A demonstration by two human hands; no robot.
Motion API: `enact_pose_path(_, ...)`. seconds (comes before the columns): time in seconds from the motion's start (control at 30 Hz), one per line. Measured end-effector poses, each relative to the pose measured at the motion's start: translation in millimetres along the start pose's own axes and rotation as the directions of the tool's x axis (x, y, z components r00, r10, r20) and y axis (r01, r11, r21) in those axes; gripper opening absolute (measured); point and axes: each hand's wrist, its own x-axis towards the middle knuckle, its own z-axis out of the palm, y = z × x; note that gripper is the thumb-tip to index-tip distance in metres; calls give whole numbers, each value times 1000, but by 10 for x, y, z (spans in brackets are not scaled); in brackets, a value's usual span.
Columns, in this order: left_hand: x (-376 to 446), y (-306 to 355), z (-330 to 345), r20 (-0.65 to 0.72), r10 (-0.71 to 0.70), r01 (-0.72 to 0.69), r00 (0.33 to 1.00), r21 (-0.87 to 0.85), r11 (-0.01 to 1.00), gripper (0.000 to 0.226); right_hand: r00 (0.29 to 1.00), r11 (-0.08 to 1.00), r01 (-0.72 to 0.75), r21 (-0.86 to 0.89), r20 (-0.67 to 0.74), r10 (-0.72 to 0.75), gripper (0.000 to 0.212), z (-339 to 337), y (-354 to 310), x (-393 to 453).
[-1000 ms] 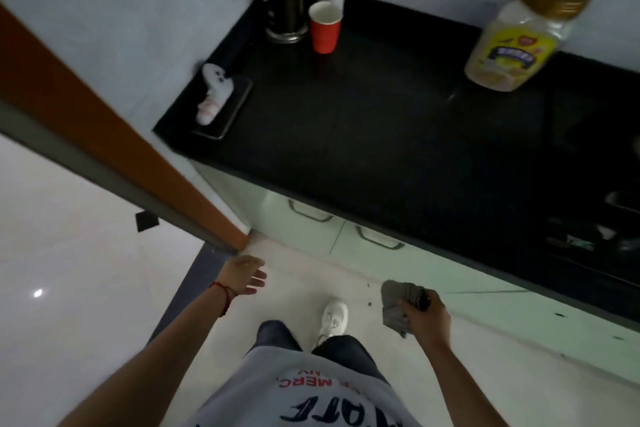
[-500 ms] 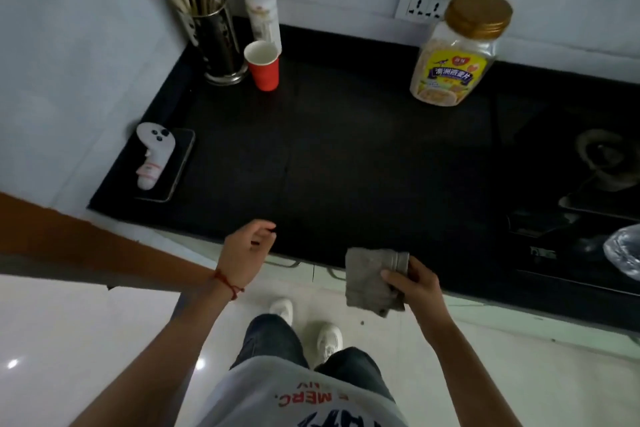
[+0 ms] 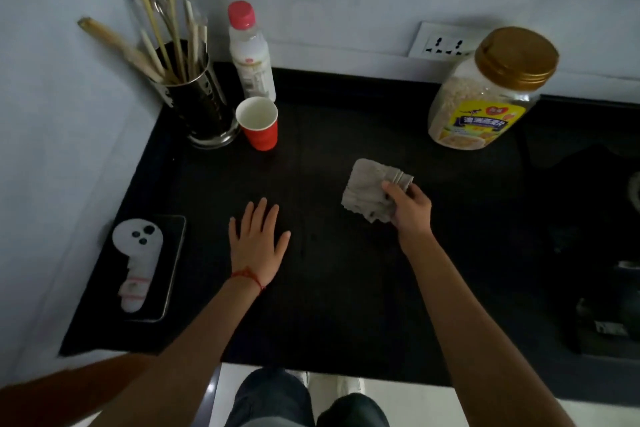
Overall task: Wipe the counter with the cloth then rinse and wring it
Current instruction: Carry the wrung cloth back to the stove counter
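2 hands are seen over the black counter (image 3: 346, 288). Beyond and to the right of the grip, a gold-lidded jar (image 3: 485, 94) is stood by the wall. Beyond and to the left of it, a utensil holder (image 3: 201, 107), a bottle (image 3: 252, 59) and 1 red cup (image 3: 259, 125) are grouped. The folded grey cloth (image 3: 370, 187) is gripped by the right hand (image 3: 412, 211), thumb on top, at mid-counter. The left hand (image 3: 256, 239) is spread flat, fingers straight, left of the grip.
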Motion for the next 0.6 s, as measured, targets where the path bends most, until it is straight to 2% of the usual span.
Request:
enact_pose_path(0.1, 59, -38, 34, -3, 38, -38, 999, 73, 997, 64, 1000, 1000, 3, 21, 24, -3, 18, 275, -204, 375)
enact_pose_path(0.2, 66, -41, 32, -36, 60, -58, 998, 56, 997, 60, 999, 1000, 16, 26, 42, -17, 22, 520, -394, 744)
enact_pose_path(0.37, 82, -43, 18, -90, 78, -73, 993, 65, 995, 58, 1000, 995, 16, -94, 7, -15, 33, 803, -607, 1202)
enact_pose_path(0.47, 89, -37, -5, -81, 82, -75, 993, 85, 994, 58, 997, 956, 59, -286, -20, -68, 37, 834, -648, 1359)
enact_pose_path(0.6, 92, -34, 12, -110, 87, -77, 990, 93, 993, 58, 959, 746, 219, -629, -4, -284, 44, 864, -639, 1385)
